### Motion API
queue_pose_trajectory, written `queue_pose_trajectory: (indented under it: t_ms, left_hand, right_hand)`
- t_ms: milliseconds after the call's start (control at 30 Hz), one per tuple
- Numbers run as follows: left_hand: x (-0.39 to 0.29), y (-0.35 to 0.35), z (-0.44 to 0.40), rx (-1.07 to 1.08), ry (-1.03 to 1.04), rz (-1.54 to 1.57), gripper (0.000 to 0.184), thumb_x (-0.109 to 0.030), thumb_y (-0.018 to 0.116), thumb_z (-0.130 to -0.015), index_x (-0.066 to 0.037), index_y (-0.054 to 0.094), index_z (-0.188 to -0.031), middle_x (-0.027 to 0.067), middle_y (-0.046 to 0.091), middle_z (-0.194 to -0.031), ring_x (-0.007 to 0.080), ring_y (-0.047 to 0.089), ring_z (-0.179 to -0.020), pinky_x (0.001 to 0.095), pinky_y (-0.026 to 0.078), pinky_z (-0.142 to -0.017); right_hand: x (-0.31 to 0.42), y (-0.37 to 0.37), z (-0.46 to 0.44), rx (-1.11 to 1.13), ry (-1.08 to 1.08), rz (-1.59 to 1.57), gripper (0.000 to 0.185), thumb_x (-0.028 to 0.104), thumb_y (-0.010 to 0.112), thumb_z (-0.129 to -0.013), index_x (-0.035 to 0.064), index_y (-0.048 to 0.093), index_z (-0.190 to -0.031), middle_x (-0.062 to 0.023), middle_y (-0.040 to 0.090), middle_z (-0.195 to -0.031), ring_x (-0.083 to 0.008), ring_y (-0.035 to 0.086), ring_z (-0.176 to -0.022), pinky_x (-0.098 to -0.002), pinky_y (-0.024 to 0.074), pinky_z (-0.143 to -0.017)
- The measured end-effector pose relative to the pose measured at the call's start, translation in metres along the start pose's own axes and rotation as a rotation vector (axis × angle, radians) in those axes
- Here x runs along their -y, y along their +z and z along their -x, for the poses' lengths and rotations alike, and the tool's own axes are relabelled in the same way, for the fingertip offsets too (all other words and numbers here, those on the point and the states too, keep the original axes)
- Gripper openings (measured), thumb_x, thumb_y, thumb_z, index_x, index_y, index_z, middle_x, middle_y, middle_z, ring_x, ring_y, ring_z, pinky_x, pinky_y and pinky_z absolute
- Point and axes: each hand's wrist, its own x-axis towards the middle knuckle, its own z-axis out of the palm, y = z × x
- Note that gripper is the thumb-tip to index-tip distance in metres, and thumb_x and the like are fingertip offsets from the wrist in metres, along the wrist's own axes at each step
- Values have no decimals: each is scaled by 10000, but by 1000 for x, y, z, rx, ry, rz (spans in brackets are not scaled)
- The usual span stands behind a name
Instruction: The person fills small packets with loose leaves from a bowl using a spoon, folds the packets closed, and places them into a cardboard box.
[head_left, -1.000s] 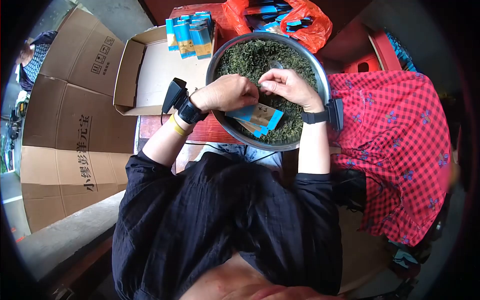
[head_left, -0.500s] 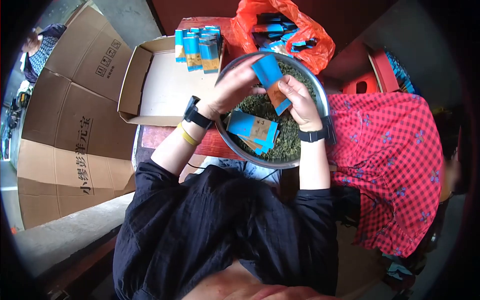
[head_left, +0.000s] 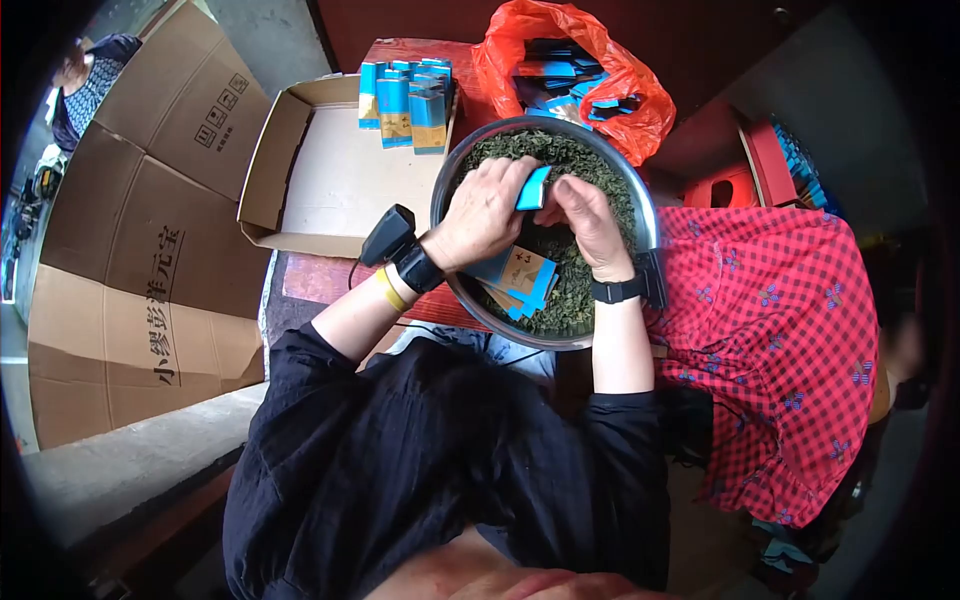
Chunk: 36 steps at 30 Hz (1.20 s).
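My left hand (head_left: 482,212) is wrapped around a small blue paper packet (head_left: 533,190), over a round metal basin (head_left: 446,195). Only the blue end of that packet shows; the rest is hidden by my fingers. Right beside it, my right hand (head_left: 590,222) has its fingers curled in close to the packet, thumb up, and what they hold is hidden. Dark green dried leaves (head_left: 610,165), like tea, fill the basin. Several flat blue and gold packets (head_left: 522,272) lie fanned on the leaves, under my left wrist.
A shallow cardboard tray (head_left: 310,170) stands at the left with upright blue and gold packets (head_left: 395,110) in its far corner. An orange-red plastic bag (head_left: 640,125) holds more packets behind the basin. A large carton (head_left: 130,250) and checked red cloth (head_left: 780,340) flank me.
The packet has gone from my right hand's hold, raised and flat, into my left hand's grasp, lower and end-up. My right hand has curled in beside it.
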Motion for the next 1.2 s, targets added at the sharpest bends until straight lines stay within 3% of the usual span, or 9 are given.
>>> queue_pose_trajectory:
  t_ms: [167,400,767,833,1100,1200]
  left_hand:
    - [12,12,14,72,-66,148,423,-36,615,-752,-20,504,-1160,201,584,-1004,398,564,-976,467,465,-838]
    - [8,7,12,71,-327,386,384,-56,598,-790,-5,485,-1153,229,604,-1009,424,587,-1008,464,476,-859]
    - [7,6,14,92,-259,329,376,-69,622,-775,-19,506,-1128,218,615,-1005,413,598,-1007,453,482,-860]
    - [9,7,12,64,-243,313,376,-57,614,-806,-13,486,-1157,229,620,-989,427,619,-971,439,505,-810]
    - [6,4,12,84,-286,330,391,-85,657,-783,-18,500,-1135,219,618,-978,420,617,-960,442,502,-813]
    - [4,7,12,133,-176,177,411,-121,701,-738,-27,528,-1098,195,605,-979,395,594,-976,455,469,-843]
  right_hand:
    - [-3,6,-3,74,102,2,425,489,591,-945,68,625,-894,5,615,-782,-75,567,-725,-228,458,-698]
    - [-1,10,-4,108,100,-48,387,441,619,-943,54,627,-945,14,624,-821,-72,567,-754,-230,463,-721]
    - [-3,11,-2,133,128,28,387,428,596,-960,42,623,-972,7,613,-822,-68,572,-770,-226,462,-714]
    - [1,12,-3,124,115,-6,334,383,563,-976,54,620,-995,-3,631,-838,-79,591,-745,-231,477,-700]
    - [-8,2,0,133,195,-41,263,300,595,-952,45,623,-1010,-5,637,-875,-80,602,-775,-233,475,-709]
    - [-10,3,-1,128,79,84,225,247,606,-934,36,607,-1008,-3,641,-839,-82,620,-731,-235,495,-654]
